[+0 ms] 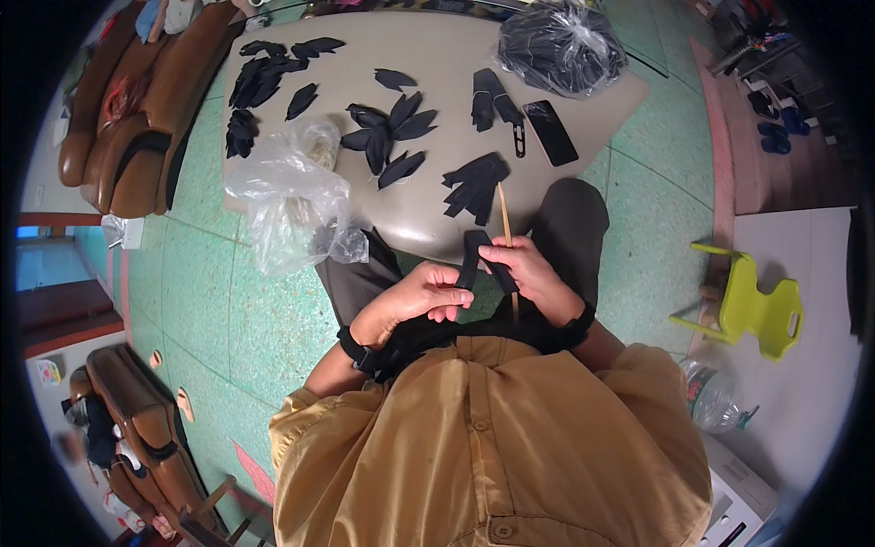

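A black fabric strip [470, 259], folded over into two legs, is held between my hands above my lap. My left hand [427, 292] pinches its left leg between thumb and fingers. Closed on the other leg is my right hand [530, 266], which also has a thin wooden stick [505, 211] upright in its grip. Just beyond, a fanned pile of black fabric strips [476, 186] lies at the near edge of the table [437, 64]. Leaf-shaped black pieces [381, 137] lie in clusters farther left. Black strips [492, 96] lie beside small black thread snips [519, 140].
A phone [551, 133] lies right of the snips. A clear bag full of black pieces [561, 50] stands at the far right. A crumpled clear bag [296, 196] hangs over the near left edge. A yellow-green chair [761, 305] and clear bottle [715, 401] are right of me.
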Demonstrator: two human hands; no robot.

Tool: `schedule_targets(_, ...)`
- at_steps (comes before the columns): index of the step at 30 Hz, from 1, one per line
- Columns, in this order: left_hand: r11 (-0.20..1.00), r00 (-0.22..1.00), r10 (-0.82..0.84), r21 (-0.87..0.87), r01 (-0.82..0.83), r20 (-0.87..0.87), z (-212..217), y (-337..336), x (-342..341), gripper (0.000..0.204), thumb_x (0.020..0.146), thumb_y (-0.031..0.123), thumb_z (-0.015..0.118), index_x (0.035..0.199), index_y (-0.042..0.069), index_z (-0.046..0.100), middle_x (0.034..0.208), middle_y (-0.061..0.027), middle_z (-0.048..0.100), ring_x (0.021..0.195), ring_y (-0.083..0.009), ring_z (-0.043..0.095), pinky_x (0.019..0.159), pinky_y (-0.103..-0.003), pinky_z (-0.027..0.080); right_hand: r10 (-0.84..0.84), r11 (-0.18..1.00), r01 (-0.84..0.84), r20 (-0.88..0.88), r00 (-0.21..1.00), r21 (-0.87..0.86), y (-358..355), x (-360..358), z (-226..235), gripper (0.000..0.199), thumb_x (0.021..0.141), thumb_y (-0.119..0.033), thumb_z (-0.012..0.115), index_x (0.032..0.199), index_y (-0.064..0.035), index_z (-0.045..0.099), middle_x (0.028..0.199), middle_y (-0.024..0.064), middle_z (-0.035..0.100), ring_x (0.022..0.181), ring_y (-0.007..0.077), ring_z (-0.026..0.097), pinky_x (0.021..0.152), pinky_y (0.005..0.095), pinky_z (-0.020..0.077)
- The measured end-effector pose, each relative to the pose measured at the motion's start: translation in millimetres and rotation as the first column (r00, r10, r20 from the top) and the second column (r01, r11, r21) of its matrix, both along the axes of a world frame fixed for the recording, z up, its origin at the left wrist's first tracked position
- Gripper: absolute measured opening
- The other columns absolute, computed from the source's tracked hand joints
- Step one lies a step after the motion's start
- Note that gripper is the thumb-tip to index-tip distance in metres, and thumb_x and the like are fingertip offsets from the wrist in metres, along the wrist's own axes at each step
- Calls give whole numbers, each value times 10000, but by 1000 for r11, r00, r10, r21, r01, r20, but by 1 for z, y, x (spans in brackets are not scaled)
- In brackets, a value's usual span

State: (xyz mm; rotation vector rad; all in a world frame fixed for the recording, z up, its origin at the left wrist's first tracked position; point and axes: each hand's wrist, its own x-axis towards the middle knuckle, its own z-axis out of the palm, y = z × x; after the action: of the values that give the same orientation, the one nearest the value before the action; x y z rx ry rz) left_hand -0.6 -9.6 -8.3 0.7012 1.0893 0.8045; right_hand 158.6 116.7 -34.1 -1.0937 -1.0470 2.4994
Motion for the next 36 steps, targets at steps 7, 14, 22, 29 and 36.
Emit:
schedule_targets(7,994,998,-61,-96,60,2,-20,5,-3,208,851,245,591,792,46,600,638,-14,587,531,-61,538,482,-183,417,131,986,-118,111,985,-119,18,21,-25,195,760,-103,658,645,-104,501,457,-70,356,330,25,278,329,196,181)
schedule_targets(14,993,992,-45,-113,31,-120,-22,31,-16,199,846,245,596,776,59,595,646,-1,573,526,-57,499,475,-183,396,88,995,-80,132,987,-61,27,16,-28,204,766,-141,671,646,-93,515,506,-38,416,345,25,299,328,196,185)
schedule_targets(22,891,539,446,299,-340,-715,-97,87,-47,135,816,85,543,918,6,582,794,-81,623,713,-163,575,637,-274,460,-235,967,203,238,942,152,53,-24,-43,286,788,-188,672,631,-111,446,504,-42,387,340,25,282,307,203,187)
schedule_targets(29,732,-206,503,541,-415,-839,-92,100,-67,253,682,110,601,925,91,530,937,-121,533,964,-352,487,824,-409,407,-357,901,212,371,857,378,83,-33,-91,216,790,-205,645,769,-83,469,632,-2,457,374,55,320,317,225,226)
schedule_targets(36,844,-45,195,191,-500,-980,-114,85,-99,246,756,228,593,961,100,545,975,-135,584,916,-324,561,769,-418,460,-398,915,348,320,860,204,70,-22,-94,136,784,-128,618,782,-89,488,624,-5,466,370,57,326,312,218,226)
